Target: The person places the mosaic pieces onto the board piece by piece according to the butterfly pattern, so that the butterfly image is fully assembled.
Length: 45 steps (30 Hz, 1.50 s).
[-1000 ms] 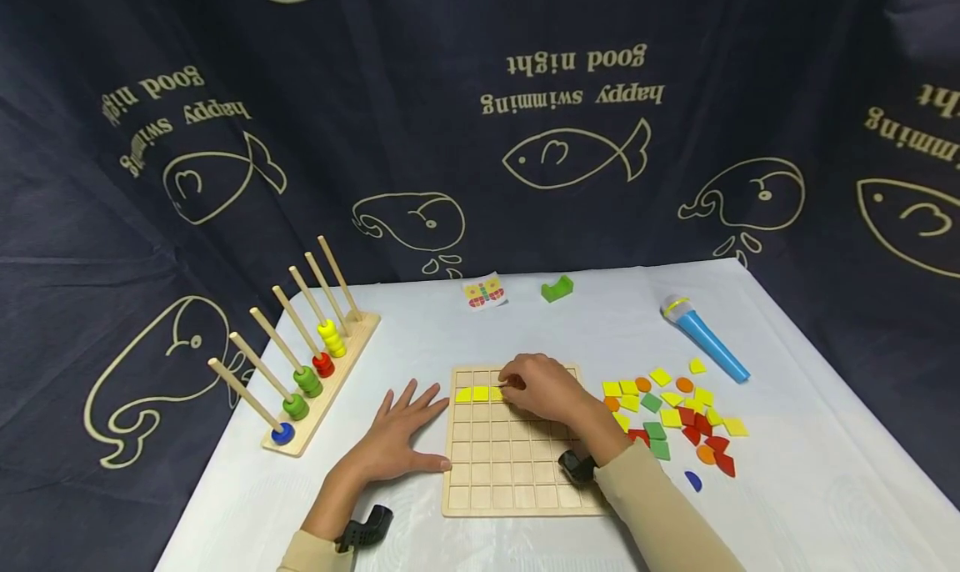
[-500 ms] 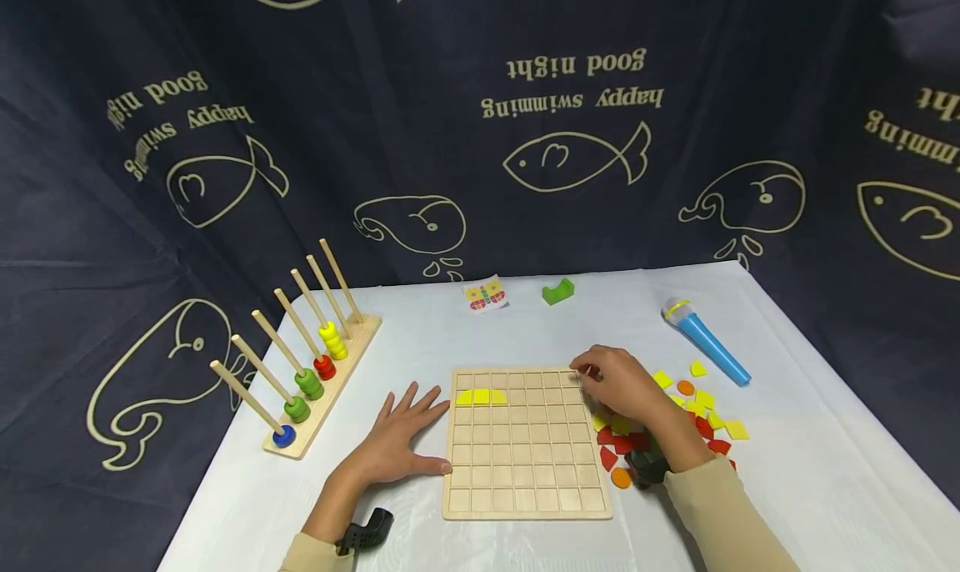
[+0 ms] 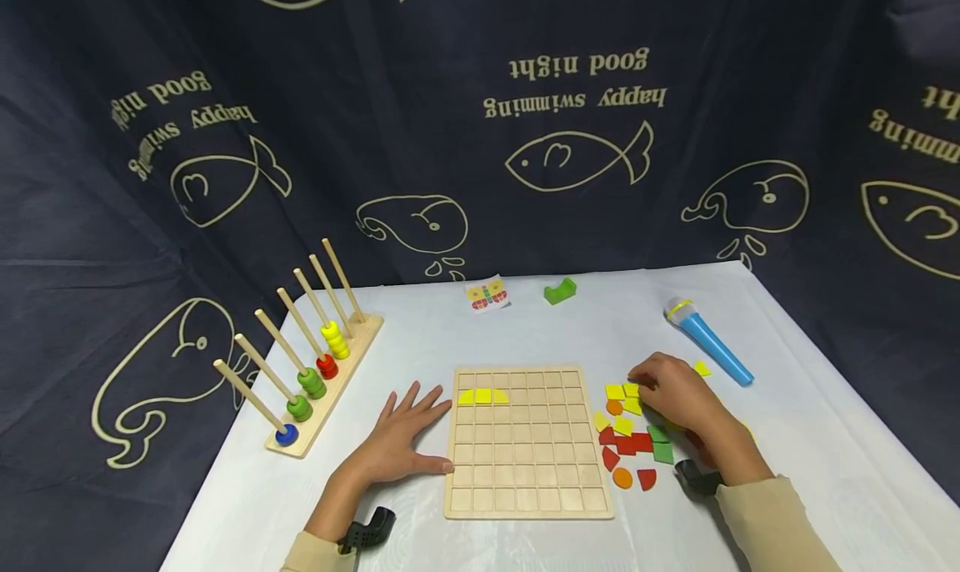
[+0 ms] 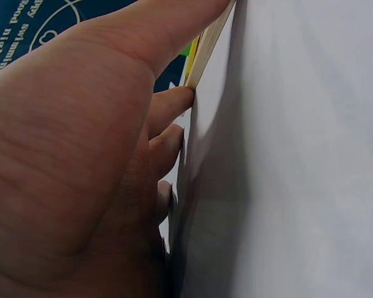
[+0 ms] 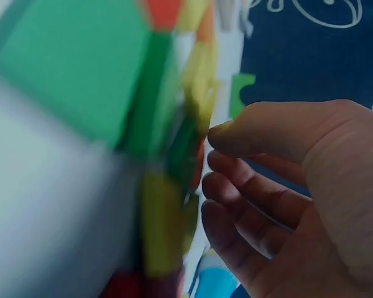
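A square wooden grid board [image 3: 528, 453] lies flat on the white table. Three yellow tiles [image 3: 483, 396] sit side by side in its second row, at the left; the outer two have a rounded corner. My left hand [image 3: 393, 447] rests flat with spread fingers, its thumb and index fingertip against the board's left edge. To the right of the board, my right hand [image 3: 678, 393] hovers at a heap of flat coloured tiles [image 3: 633, 444], fingers loosely bent beside some yellow ones. In the right wrist view, nothing shows gripped between thumb and fingers [image 5: 221, 223]. That hand and forearm cover part of the heap.
A wooden peg stand [image 3: 330, 388] with coloured beads stands at the left. Along the back lie a butterfly picture card [image 3: 487, 293] and a green notched block [image 3: 560, 291]. A blue toy microphone [image 3: 708, 338] lies at the back right.
My right hand has left the yellow tiles on the board and moved right to the loose heap. A third yellow tile now shows uncovered. The left hand stays put.
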### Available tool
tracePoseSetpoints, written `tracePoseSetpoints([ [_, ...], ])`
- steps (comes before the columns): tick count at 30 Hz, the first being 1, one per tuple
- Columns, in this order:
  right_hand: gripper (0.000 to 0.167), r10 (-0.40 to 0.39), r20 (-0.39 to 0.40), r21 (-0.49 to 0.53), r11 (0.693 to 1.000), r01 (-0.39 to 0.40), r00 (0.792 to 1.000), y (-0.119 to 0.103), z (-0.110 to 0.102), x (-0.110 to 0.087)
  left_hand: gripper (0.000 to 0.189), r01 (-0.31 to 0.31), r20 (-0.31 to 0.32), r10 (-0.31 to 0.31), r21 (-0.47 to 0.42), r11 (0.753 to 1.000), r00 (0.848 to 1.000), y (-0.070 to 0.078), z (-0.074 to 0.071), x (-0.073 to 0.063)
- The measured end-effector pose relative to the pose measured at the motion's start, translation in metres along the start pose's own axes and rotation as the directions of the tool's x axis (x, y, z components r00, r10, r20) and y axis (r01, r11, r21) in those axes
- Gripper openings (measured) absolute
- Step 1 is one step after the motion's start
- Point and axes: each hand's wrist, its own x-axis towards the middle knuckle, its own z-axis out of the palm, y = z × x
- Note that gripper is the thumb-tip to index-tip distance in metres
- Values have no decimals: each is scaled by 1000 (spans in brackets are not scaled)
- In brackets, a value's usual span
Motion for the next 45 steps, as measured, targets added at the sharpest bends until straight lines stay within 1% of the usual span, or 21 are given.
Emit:
tracePoseSetpoints([
  [3, 21, 42, 24, -7, 999, -41, 999, 7, 0, -3, 97, 2, 3, -2, 3, 1000, 1000, 0, 0, 0],
  [7, 24, 71, 30, 1, 997, -71, 997, 13, 1, -4, 96, 2, -1, -2, 2, 1000, 1000, 0, 0, -1],
  [13, 29, 79, 23, -1, 997, -79, 997, 13, 1, -2, 97, 13, 15, -13, 3, 1000, 1000, 0, 0, 0],
  [16, 30, 72, -1, 4, 997, -72, 997, 9, 2, 0, 97, 10, 17, -10, -4, 1000, 1000, 0, 0, 0],
  [18, 29, 52, -28, 13, 999, -52, 998, 4, 2, 2, 97, 5, 12, -5, -3, 1000, 1000, 0, 0, -1],
  [21, 26, 4, -58, 39, 999, -1, 998, -6, 4, 4, 96, -2, 1, 2, -3, 1000, 1000, -1, 1, -1],
  [26, 23, -95, -52, 64, 993, 98, 994, -26, 12, 9, 96, 2, 2, -2, 2, 1000, 1000, -1, 1, -1],
  [30, 23, -160, -53, 72, 984, 164, 986, -42, 21, 14, 97, 12, 12, -12, 8, 1000, 1000, -2, 2, -1],
  [34, 23, -225, -53, 103, 968, 229, 973, -59, 31, 19, 97, 6, 11, -6, 6, 1000, 1000, -2, 2, -1],
  [38, 23, -293, -47, 120, 948, 296, 955, -77, 39, 24, 96, 3, 12, -3, 1, 1000, 1000, -1, 1, -1],
  [41, 21, -342, -33, 109, 933, 344, 939, -89, 44, 28, 97, 3, 15, -3, -3, 1000, 1000, 0, 0, -1],
  [45, 19, -381, -21, 79, 921, 381, 924, -103, 51, 33, 96, 0, 14, 0, -9, 1000, 1000, 0, 0, 0],
])
